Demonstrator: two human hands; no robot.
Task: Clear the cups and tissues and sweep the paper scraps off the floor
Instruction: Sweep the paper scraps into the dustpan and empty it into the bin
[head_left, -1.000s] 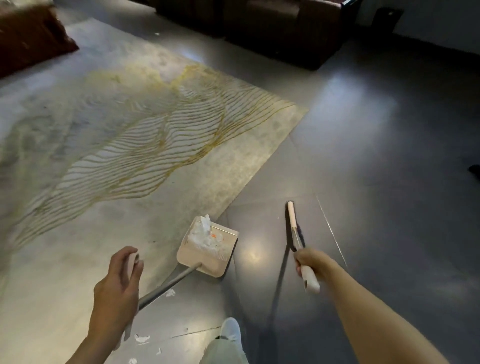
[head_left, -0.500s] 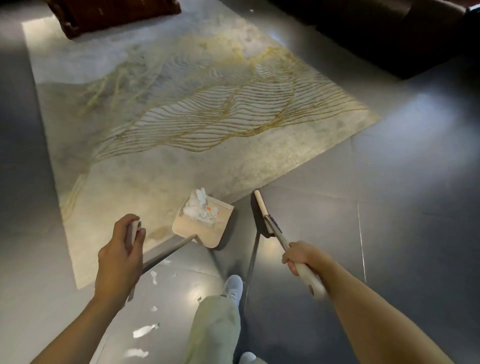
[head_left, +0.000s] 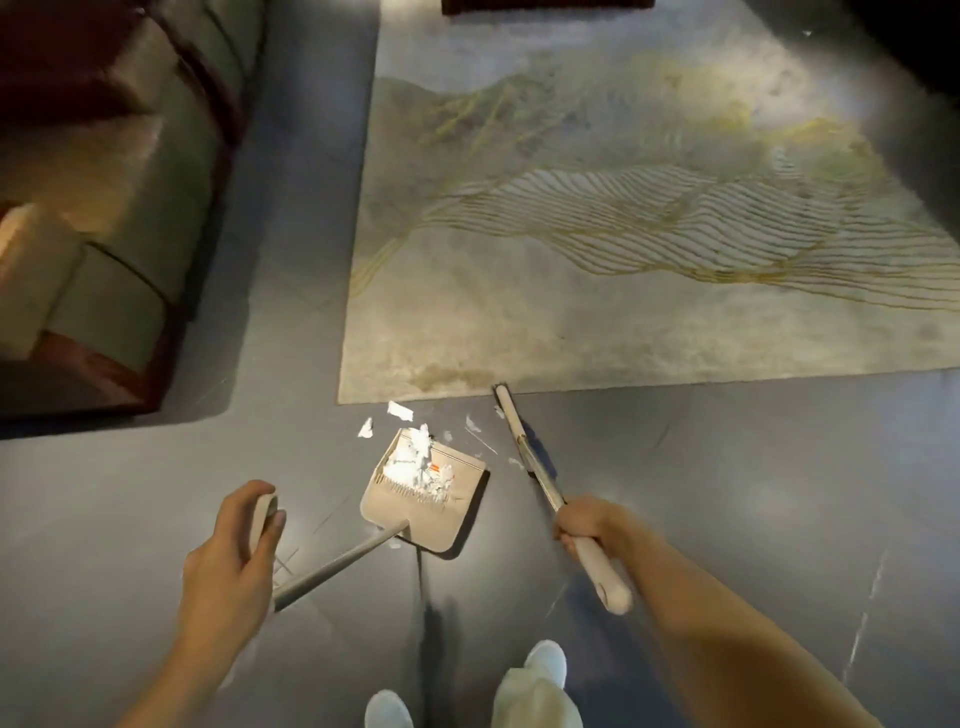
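A beige dustpan (head_left: 415, 519) sits on the dark floor with white paper scraps (head_left: 418, 460) heaped in it. My left hand (head_left: 228, 571) grips the top of the dustpan's long grey handle (head_left: 332, 566). My right hand (head_left: 589, 525) grips the broom handle (head_left: 600, 571); the broom head (head_left: 511, 421) rests on the floor at the rug's near edge. Loose white scraps (head_left: 400, 411) lie on the floor just beyond the dustpan, between it and the rug, and a few more lie beside the broom (head_left: 475, 425).
A grey rug with gold lines (head_left: 623, 234) fills the upper right. A sofa with a dark wooden frame (head_left: 104, 218) stands at the left. My feet in pale slippers (head_left: 543, 662) are at the bottom. Dark furniture borders the rug's far edge.
The view has swung left, bringing the sofa into sight. Dustpan and broom now sit off the rug at its near edge, next to loose scraps. Both hands keep their grips.
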